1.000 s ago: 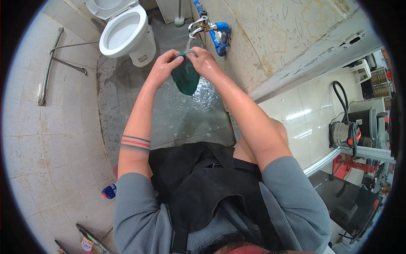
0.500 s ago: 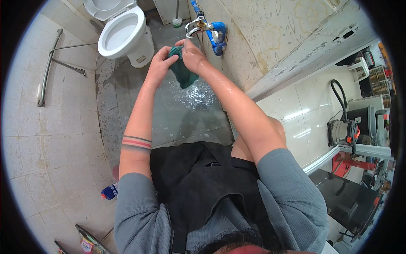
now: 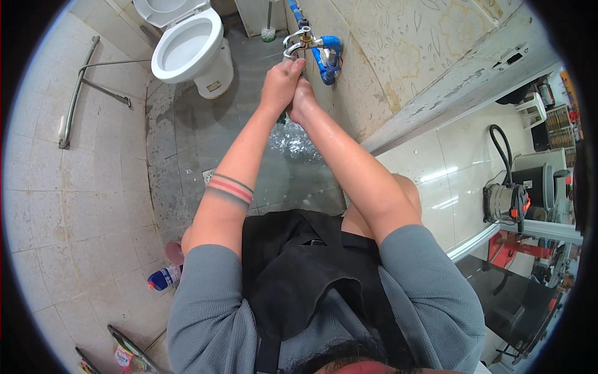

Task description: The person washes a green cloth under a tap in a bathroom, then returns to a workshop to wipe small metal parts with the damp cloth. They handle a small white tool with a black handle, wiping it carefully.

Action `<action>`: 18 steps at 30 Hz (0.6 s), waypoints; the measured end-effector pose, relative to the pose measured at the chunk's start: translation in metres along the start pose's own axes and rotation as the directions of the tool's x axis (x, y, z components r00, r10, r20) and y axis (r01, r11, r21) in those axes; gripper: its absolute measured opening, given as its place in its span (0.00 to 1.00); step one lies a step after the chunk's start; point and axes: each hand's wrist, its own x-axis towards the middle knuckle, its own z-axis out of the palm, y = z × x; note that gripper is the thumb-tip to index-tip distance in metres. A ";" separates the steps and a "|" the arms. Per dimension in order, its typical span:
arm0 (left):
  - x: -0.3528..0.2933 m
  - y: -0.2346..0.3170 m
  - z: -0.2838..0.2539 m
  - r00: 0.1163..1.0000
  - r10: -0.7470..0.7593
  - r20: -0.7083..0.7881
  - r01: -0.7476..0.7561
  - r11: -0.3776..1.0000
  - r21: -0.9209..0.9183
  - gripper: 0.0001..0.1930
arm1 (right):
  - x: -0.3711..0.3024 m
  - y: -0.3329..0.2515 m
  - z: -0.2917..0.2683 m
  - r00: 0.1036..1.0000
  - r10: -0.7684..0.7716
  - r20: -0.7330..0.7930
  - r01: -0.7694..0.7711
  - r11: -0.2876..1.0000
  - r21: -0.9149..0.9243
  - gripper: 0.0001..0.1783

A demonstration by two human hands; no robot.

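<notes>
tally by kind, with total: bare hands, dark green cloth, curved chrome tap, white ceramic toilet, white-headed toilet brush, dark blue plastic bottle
Bare left hand and bare right hand: 2
Dark green cloth, mostly hidden by the hands: 1
Curved chrome tap: 1
White ceramic toilet: 1
White-headed toilet brush: 1
Dark blue plastic bottle: 1
Total: 7

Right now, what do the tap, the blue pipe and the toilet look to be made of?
Tap: probably chromed metal, given its silvery, mirror-like shine. Blue pipe: likely plastic with a mild sheen, judging by its solid colour and thick, rounded bends. Toilet: most likely glazed ceramic, being smooth, white and glossy.
</notes>
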 end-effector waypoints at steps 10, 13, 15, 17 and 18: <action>0.011 0.012 -0.009 0.963 0.096 0.254 -0.134 0.981 0.137 0.13 | 0.008 -0.001 -0.039 0.963 -0.248 -0.105 0.128 0.764 -0.633 0.15; -0.001 0.021 -0.032 0.949 0.105 0.297 -0.123 0.992 0.042 0.12 | -0.015 -0.015 -0.029 0.889 -0.451 0.087 0.297 0.421 -0.857 0.14; -0.003 0.024 -0.039 0.938 0.118 0.326 -0.134 0.991 0.028 0.12 | -0.012 -0.021 -0.038 0.763 -0.581 0.283 0.444 0.153 -0.883 0.15; -0.007 0.023 -0.054 0.939 0.087 0.333 -0.134 0.984 0.120 0.12 | -0.017 -0.026 -0.031 0.787 -0.541 0.295 0.415 0.111 -0.903 0.14; -0.010 0.022 -0.059 0.944 0.065 0.322 -0.120 0.981 0.155 0.12 | -0.020 -0.028 -0.028 0.799 -0.521 0.301 0.402 0.090 -0.911 0.14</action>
